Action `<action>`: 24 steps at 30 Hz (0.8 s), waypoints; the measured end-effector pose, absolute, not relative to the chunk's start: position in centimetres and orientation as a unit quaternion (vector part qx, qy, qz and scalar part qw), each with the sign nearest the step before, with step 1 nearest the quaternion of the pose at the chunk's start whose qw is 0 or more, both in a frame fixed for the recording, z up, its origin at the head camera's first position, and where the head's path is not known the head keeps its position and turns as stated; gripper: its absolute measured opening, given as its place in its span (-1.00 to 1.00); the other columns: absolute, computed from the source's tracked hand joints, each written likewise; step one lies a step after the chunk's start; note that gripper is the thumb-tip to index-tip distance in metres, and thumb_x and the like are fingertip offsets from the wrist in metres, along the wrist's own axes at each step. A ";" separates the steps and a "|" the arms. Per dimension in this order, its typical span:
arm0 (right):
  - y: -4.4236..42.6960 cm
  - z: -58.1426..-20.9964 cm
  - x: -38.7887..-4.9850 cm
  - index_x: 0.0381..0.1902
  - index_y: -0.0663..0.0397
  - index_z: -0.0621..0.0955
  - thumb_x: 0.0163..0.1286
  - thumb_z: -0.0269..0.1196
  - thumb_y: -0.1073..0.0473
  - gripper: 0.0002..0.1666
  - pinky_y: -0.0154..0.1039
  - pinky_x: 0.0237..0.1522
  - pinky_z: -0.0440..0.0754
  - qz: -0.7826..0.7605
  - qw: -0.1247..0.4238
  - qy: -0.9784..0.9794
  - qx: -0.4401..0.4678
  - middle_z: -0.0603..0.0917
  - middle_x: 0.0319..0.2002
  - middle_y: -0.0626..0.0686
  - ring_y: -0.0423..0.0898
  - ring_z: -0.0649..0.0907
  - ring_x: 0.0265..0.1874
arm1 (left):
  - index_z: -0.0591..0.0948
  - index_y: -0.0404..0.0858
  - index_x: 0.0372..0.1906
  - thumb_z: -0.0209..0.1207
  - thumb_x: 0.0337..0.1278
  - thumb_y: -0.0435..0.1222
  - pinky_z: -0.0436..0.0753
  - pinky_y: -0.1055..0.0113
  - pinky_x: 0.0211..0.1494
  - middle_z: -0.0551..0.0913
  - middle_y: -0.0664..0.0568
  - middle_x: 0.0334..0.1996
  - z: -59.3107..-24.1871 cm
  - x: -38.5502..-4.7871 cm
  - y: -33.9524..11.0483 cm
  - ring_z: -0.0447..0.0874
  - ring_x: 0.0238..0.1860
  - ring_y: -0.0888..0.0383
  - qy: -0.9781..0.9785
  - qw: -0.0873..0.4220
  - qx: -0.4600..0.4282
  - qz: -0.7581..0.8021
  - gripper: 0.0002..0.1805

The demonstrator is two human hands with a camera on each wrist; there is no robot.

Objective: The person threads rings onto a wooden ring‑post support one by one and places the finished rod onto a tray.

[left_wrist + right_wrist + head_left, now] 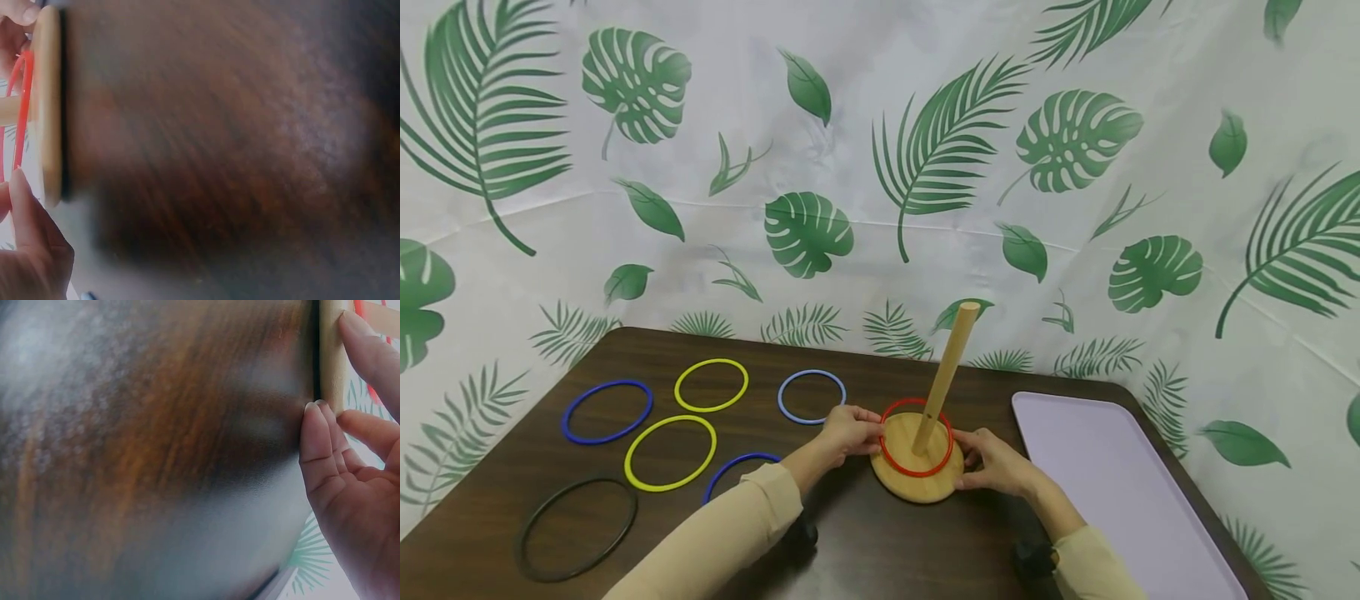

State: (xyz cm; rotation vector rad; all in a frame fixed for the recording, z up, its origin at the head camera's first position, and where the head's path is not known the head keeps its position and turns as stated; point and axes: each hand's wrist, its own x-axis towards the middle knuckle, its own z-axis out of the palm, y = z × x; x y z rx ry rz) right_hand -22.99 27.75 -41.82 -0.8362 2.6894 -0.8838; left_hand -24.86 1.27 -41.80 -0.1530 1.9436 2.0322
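A wooden peg (951, 367) rises, leaning in the head view, from a round wooden base (917, 493). Around the peg's lower part is a red ring (887, 454), just above the base in the left wrist view (25, 112). My left hand (847, 433) pinches the left side of this ring between thumb and fingertips. On the other side, my right hand (994, 463) grips the right edge of the base; the right wrist view shows thumb and fingers against its rim (331, 369).
To the left lie a light blue ring (781, 402), two yellow rings (678, 383), a dark blue ring (567, 421), another dark blue ring (721, 473) partly behind my left arm, and a black ring (523, 542). A lilac tray (1097, 467) occupies the dark wooden table's right side.
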 end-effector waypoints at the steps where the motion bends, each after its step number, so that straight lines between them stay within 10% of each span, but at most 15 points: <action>1: 27.7 -41.8 -23.0 0.25 0.48 0.33 0.05 0.45 0.10 -0.08 -0.33 -0.24 0.58 -0.299 0.095 0.907 -0.282 0.45 -0.22 0.13 -0.06 0.51 -0.25 | 0.54 -0.52 -0.17 0.17 0.08 -0.55 0.63 0.52 -0.54 0.56 0.02 -0.61 -41.8 -24.8 1.3 0.52 -0.66 0.31 0.684 0.161 -0.053 0.710 -0.81; 24: 27.8 -41.9 -23.3 0.27 0.47 0.31 0.06 0.44 0.08 -0.06 -0.32 -0.18 0.54 -0.295 0.100 0.908 -0.279 0.50 -0.17 0.11 -0.05 0.47 -0.22 | 0.67 -0.47 -0.34 0.27 -0.03 -0.50 0.70 0.38 -0.47 0.65 0.00 -0.62 -41.9 -24.8 1.6 0.55 -0.67 0.31 0.789 0.116 0.017 0.603 -0.90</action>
